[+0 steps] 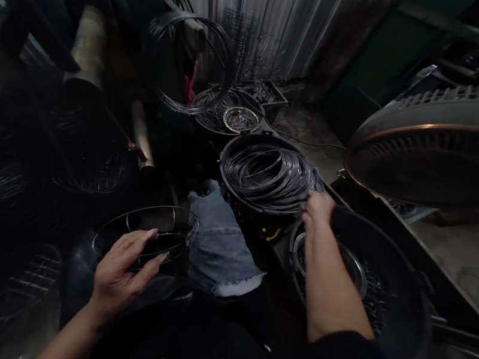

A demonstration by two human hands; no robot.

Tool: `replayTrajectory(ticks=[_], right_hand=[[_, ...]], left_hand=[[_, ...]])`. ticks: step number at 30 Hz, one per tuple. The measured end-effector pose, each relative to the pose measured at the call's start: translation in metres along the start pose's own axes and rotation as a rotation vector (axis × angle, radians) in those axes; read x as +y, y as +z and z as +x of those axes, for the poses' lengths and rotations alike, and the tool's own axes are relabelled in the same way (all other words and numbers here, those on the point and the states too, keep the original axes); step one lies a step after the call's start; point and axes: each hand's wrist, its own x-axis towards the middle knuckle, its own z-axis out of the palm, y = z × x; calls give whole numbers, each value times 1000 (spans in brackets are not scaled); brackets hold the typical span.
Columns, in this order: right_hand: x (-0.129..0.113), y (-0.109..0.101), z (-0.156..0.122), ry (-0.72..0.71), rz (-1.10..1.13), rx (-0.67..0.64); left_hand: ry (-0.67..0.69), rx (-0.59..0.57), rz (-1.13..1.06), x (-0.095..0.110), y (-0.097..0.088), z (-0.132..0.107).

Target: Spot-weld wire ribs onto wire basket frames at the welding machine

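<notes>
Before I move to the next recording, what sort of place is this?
Probably a small wire-working shop: coils of dark wire fill a black tub, a bare wire frame is by the left hand, and corrugated sheeting stands behind.

the single head-worn view looks forward and down, close over the hands [118,272], toward a corrugated wall [282,22].

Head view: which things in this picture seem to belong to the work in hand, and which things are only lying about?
Probably in the work:
wire ring, at the left hand
coiled wire, beside the right hand

Probably only lying about:
fan on the right
large wire loop at the back
small metal dish at the back
</notes>
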Motion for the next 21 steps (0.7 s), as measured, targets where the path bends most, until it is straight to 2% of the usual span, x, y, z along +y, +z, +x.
replayTrajectory(ticks=[2,4,6,8,10,11,14,17,21], right_hand=[[-2,-31,-13,49,94,40],[-6,-59,-31,132,267,47],[-10,-81,-52,179,310,-10],[-14,-93,-77,200,314,-85],[-17,-97,-101,212,346,-174],[-18,-98,-112,219,366,-217],[-19,-96,-140,245,405,-324],[-19,-95,-156,265,428,-361],[-27,-107,-166,325,372,-252]], left_hand=[[-66,-2,-58,4,-1,1],[-258,-112,-234,13,4,5],[-566,-307,-527,24,16,11],[-898,-479,-838,36,35,17],[-1178,-547,-1026,45,58,22],[-1265,-539,-1091,48,69,24],[-1380,-433,-1251,53,94,27],[-1419,-329,-1359,57,105,29],[-1432,-257,-1393,63,111,32]])
